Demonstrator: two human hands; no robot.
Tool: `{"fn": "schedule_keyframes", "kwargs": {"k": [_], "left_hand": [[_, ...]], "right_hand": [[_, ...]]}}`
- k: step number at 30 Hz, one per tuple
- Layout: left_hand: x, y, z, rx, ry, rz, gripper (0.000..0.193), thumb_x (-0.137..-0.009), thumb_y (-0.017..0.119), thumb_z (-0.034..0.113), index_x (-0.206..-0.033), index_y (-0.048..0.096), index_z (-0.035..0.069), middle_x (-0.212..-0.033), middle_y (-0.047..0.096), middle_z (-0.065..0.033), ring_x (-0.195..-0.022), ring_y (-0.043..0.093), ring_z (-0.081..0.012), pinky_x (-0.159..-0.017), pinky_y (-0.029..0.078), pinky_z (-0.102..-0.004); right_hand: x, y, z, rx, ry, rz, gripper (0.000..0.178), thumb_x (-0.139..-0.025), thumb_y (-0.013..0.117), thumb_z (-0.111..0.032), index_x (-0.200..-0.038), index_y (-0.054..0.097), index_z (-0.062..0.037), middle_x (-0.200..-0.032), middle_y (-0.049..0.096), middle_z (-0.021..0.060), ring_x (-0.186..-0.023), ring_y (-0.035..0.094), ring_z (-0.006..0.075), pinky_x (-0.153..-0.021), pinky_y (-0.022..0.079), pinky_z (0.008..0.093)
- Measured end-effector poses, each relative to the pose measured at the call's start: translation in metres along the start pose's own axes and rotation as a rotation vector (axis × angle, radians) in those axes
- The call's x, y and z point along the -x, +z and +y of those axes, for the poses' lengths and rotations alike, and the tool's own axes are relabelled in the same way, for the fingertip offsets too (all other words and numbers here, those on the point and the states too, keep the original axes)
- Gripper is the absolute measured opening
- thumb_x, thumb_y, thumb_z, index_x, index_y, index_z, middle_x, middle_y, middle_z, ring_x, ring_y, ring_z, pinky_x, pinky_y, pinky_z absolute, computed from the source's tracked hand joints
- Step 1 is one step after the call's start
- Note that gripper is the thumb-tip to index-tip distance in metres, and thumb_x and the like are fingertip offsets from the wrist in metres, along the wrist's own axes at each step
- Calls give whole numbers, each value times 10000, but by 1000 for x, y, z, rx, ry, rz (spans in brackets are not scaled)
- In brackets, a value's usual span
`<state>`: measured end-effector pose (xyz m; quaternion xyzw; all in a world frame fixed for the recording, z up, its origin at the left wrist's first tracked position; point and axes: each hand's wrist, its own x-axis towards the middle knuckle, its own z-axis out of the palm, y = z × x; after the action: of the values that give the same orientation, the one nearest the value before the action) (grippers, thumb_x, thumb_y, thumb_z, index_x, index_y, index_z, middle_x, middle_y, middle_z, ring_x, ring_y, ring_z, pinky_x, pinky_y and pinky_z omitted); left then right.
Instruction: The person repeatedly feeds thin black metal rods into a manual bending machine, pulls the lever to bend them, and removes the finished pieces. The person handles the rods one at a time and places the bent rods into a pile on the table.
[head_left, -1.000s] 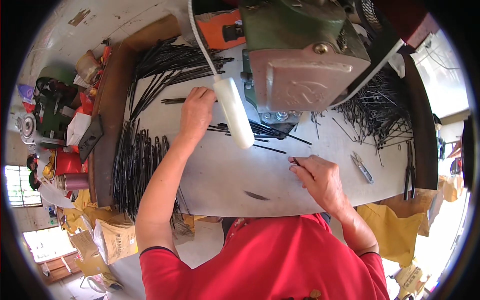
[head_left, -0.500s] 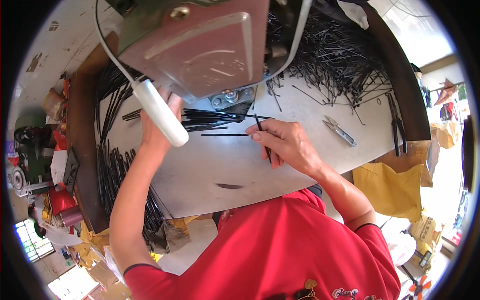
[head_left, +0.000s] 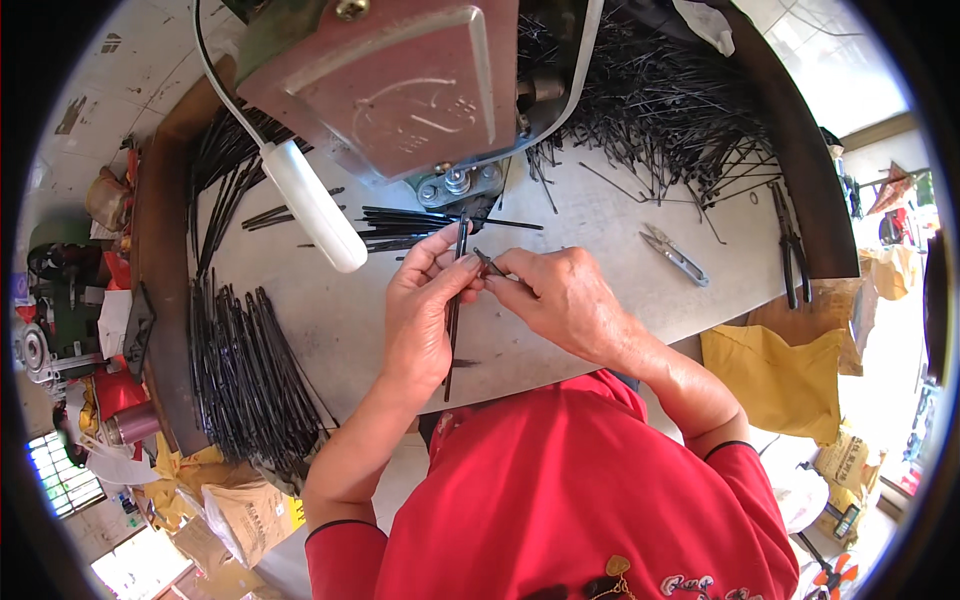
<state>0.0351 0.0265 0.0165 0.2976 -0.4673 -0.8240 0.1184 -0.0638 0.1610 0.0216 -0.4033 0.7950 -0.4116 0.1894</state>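
Just above the worktop's front part, my left hand [head_left: 425, 300] is closed round a long, thin black rod [head_left: 450, 350] that stands nearly lengthwise, its far end poking out past the thumb. My right hand [head_left: 570, 300] meets it from the right, fingers pinched on a short dark stick-like piece [head_left: 487, 262] whose tip lies close to the rod. Whether the two pieces touch I cannot tell. Behind my hands, a loose bunch of black rods [head_left: 400, 222] lies under the metal fitting [head_left: 457, 183] of a reddish-brown machine [head_left: 400, 95].
A white lamp [head_left: 315, 210] hangs left of the machine. Many black rods [head_left: 245, 375] are stacked at the left edge, and a tangled heap of bent ones [head_left: 660, 110] fills the back right. Small snips [head_left: 675, 257] and long-handled pliers [head_left: 790, 245] lie to the right.
My left hand has come from behind the lamp toward me and now holds a rod upright in view. My right hand has moved slightly left to meet it.
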Motion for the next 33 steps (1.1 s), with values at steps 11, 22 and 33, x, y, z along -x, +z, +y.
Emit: {"fn": "schedule_keyframes", "kwargs": {"k": [11, 22, 33], "left_hand": [[-26, 7, 4, 38, 154, 88, 427, -891, 601, 70, -1305, 505, 34, -887, 595, -10, -753, 521, -76, -637, 415, -200], [-41, 1, 3, 104, 147, 43, 338, -909, 598, 57, -1235, 525, 6, -871, 635, -44, -679, 567, -72, -601, 473, -207], [-39, 2, 4, 101, 168, 30, 312, -915, 591, 64, -1210, 541, -28, -898, 644, -58, -663, 562, -72, -608, 493, -216]], "right_hand": [[-30, -14, -7, -710, 373, -28, 260, -887, 572, -231, -822, 591, 20, -631, 595, 58, -431, 544, 109, -404, 409, 243], [-51, 2, -4, -804, 265, 35, 192, -884, 539, -133, -980, 547, 33, -660, 598, 81, -411, 545, 120, -362, 390, 233], [-48, 2, -6, -772, 255, 30, 212, -887, 534, -128, -1006, 546, 47, -657, 609, 84, -418, 553, 122, -368, 398, 238]]}}
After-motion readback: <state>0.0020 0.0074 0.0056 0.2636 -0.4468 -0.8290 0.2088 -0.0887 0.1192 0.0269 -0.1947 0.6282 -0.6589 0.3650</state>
